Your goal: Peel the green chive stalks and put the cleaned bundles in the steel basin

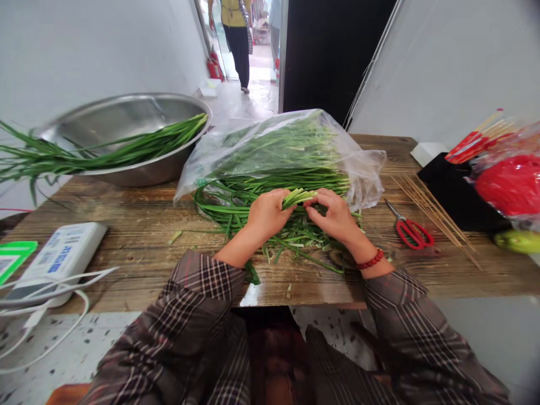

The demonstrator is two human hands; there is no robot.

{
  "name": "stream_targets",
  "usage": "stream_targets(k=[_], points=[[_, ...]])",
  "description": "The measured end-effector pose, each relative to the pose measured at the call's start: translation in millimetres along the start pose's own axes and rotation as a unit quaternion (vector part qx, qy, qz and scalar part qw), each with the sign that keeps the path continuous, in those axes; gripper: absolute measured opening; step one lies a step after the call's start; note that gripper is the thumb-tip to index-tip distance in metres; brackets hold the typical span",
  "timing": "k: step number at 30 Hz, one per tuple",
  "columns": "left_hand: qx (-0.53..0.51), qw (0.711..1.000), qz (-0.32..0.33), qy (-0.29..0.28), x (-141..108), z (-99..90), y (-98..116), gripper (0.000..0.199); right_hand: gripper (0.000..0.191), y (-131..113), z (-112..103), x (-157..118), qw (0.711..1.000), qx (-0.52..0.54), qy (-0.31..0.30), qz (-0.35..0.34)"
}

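My left hand point(269, 214) is wrapped round a small bunch of green chives point(298, 197), whose pale cut ends point right. The thumb and fingers of my right hand point(331, 214) pinch at those ends; a red bead bracelet circles that wrist. Behind both hands, a clear plastic bag point(253, 135) partly covers a large pile of chives point(291, 146), stem ends to the right. Loose leaves and trimmings point(295, 239) lie beneath my hands on the wooden table point(139, 247).
A steel basin point(156, 174) with chives stands at the back left. White power strip point(63, 253) and cables lie at the left. Red-handled scissors point(413, 233), wooden skewers point(439, 214) and a black box point(459, 197) are at the right. A person point(237, 39) stands beyond the doorway.
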State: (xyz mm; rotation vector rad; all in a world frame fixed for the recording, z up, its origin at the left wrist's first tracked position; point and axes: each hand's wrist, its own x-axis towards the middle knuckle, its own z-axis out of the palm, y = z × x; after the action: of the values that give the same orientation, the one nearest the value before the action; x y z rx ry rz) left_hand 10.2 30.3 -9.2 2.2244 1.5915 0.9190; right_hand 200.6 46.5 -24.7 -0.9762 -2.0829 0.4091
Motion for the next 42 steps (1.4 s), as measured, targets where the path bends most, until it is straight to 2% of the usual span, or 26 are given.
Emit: stream_targets(k=[5, 9, 12, 15, 17, 21, 25, 27, 29, 31, 34, 36, 38, 39, 41, 42], points=[[-0.01, 1.0, 0.005, -0.002, 0.5, -0.4, 0.8, 0.008, 0.007, -2.2, 1.5, 0.3, 1.0, 0.011, 0.001, -0.009], [-0.021, 1.0, 0.003, -0.003, 0.9, 0.4, 0.8, 0.005, 0.008, -3.8, 5.7, 1.2, 0.998, 0.058, 0.031, -0.001], [-0.026, 0.999, -0.012, -0.016, 1.2, 1.7, 0.8, 0.004, 0.009, -2.4, 10.0, 1.5, 0.984, 0.154, 0.061, 0.065], [-0.029, 0.999, -0.025, -0.02, 1.0, 2.7, 0.5, 0.005, 0.014, 0.0, 9.5, 1.5, 0.948, 0.262, 0.086, 0.157], [-0.033, 0.999, -0.028, -0.009, 0.3, 2.3, -0.3, 0.007, 0.015, -0.2, 4.0, 1.9, 0.934, 0.292, 0.101, 0.177], [-0.032, 0.999, -0.034, 0.023, -0.2, -2.9, -6.5, 0.004, 0.023, -3.5, -14.2, 2.7, 0.954, 0.25, 0.11, 0.125], [-0.038, 0.995, -0.03, 0.09, 2.3, -14.7, -17.7, 0.012, 0.034, -1.2, -25.9, 3.0, 0.974, 0.172, 0.127, 0.07], [-0.046, 0.991, -0.038, 0.118, 3.0, -20.9, -21.8, 0.014, 0.031, 1.6, -27.4, 2.6, 0.984, 0.132, 0.108, 0.058], [-0.048, 0.989, -0.05, 0.134, 2.9, -25.0, -24.2, 0.017, 0.024, 3.5, -27.0, 1.5, 0.993, 0.096, 0.06, 0.039], [-0.053, 0.987, -0.056, 0.139, 2.5, -26.2, -25.5, 0.019, 0.007, 3.9, -25.5, 0.0, 0.997, 0.072, -0.001, 0.022], [-0.062, 0.989, -0.051, 0.126, 2.1, -23.9, -26.8, 0.018, 0.015, 3.0, -22.7, -1.2, 0.996, 0.061, -0.053, 0.023], [-0.063, 0.99, -0.047, 0.115, 2.0, -22.1, -27.2, 0.018, 0.013, 3.0, -21.5, -1.1, 0.997, 0.062, -0.044, 0.031], [-0.068, 0.991, -0.045, 0.107, 1.8, -21.1, -27.2, 0.016, 0.026, 3.9, -21.3, -0.7, 0.997, 0.064, -0.022, 0.028], [-0.071, 0.991, -0.044, 0.106, 1.6, -21.1, -27.1, 0.015, 0.026, 4.5, -21.3, -0.6, 0.998, 0.065, -0.016, 0.021], [-0.073, 0.991, -0.043, 0.102, 0.9, -21.2, -26.8, 0.014, 0.012, 5.0, -21.4, -1.0, 0.998, 0.063, -0.023, 0.007], [-0.072, 0.992, -0.043, 0.099, 0.5, -21.3, -26.8, 0.014, 0.014, 4.7, -21.1, -1.4, 0.998, 0.06, -0.033, 0.003]])
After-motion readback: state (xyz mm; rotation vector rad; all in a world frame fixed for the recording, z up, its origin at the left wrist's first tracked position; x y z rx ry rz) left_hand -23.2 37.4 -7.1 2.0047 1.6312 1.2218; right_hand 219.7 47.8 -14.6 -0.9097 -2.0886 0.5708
